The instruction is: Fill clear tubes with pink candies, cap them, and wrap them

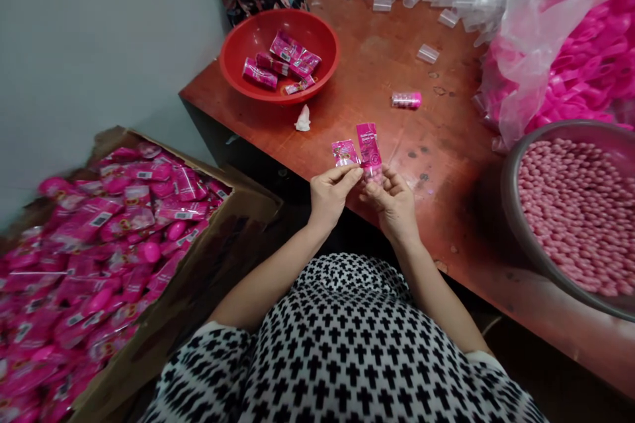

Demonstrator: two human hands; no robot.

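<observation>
Near the table's front edge, my right hand [395,206] is closed around a small clear tube [373,174] with pink contents. A pink printed wrapper [368,140] stands up from the top of that tube. My left hand [329,194] is closed in a pinch, thumb and forefinger at the wrapper's left side. Just beyond the left fingers is a small pink printed packet [344,153]; I cannot tell whether they touch it. Farther back on the table lies a capped pink tube [406,100].
A red bowl [231,76] holds several pink wrapped pieces, with a crumpled white scrap [303,119] before it. Clear cylinders [381,4] lie at the back. At right are a bag of pink plastic parts [590,59] and a basin [513,211] of pink candies. A carton [243,195] of pink packs stands left.
</observation>
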